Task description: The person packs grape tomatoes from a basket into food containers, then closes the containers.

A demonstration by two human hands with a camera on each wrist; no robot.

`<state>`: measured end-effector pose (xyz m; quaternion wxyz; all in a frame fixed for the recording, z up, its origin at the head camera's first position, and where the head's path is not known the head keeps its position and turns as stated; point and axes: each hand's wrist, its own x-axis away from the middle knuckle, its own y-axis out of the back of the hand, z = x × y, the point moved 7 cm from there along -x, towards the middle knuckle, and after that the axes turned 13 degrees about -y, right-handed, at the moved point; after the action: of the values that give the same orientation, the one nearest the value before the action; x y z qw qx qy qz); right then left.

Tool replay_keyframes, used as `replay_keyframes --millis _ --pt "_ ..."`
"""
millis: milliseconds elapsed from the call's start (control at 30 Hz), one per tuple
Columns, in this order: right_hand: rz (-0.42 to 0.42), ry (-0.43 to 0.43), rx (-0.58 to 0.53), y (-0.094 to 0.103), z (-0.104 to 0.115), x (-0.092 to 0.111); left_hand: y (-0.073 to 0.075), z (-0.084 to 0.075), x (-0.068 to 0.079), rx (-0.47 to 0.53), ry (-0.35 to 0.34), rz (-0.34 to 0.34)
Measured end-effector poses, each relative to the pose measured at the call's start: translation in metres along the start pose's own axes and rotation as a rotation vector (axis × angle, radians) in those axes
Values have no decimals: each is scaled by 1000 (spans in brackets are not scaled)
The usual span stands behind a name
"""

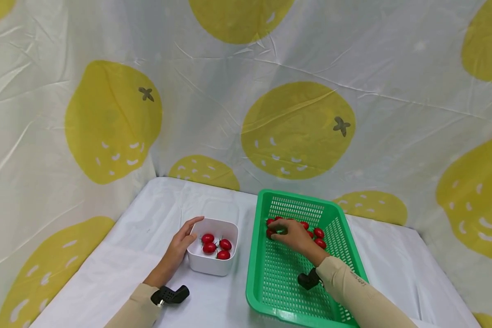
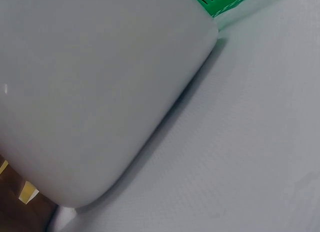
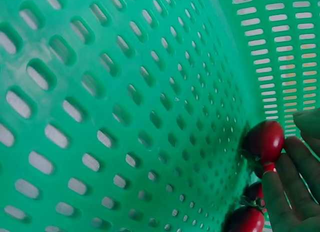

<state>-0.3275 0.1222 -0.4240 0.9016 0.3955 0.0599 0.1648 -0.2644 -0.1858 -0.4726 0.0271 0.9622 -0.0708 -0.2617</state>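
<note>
A square white plastic container (image 1: pixel 209 265) holds several small red tomatoes (image 1: pixel 209 248) with green stems. My left hand (image 1: pixel 179 243) grips its left side, the thumb at the rim and the fingers along the back left corner. In the left wrist view the container's wall (image 2: pixel 100 92) fills much of the picture. My right hand (image 1: pixel 294 236) reaches into a green plastic basket (image 1: pixel 252 273), over more red tomatoes (image 1: pixel 319 233) at the far end. Seen from the right wrist, its fingertips touch one tomato (image 3: pixel 267 141), with thumb and fingers apart.
The basket stands to the right of the container on a white cloth-covered table (image 1: pixel 143 228). Behind the container lies what looks like a clear lid (image 1: pixel 220 210). A white curtain with yellow lemon prints (image 1: pixel 299 130) hangs behind the table and at its sides.
</note>
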Motion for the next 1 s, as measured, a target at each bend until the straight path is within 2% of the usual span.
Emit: replay_keyframes --millis 400,667,1000 --pt "-3 -11 24 -2 -3 -2 0 1 -1 17 -10 -6" --pt "27 -55 114 -10 -11 0 -1 1 0 22 -1 6" --pt "53 -55 102 -15 -11 1 -1 3 1 10 21 8"
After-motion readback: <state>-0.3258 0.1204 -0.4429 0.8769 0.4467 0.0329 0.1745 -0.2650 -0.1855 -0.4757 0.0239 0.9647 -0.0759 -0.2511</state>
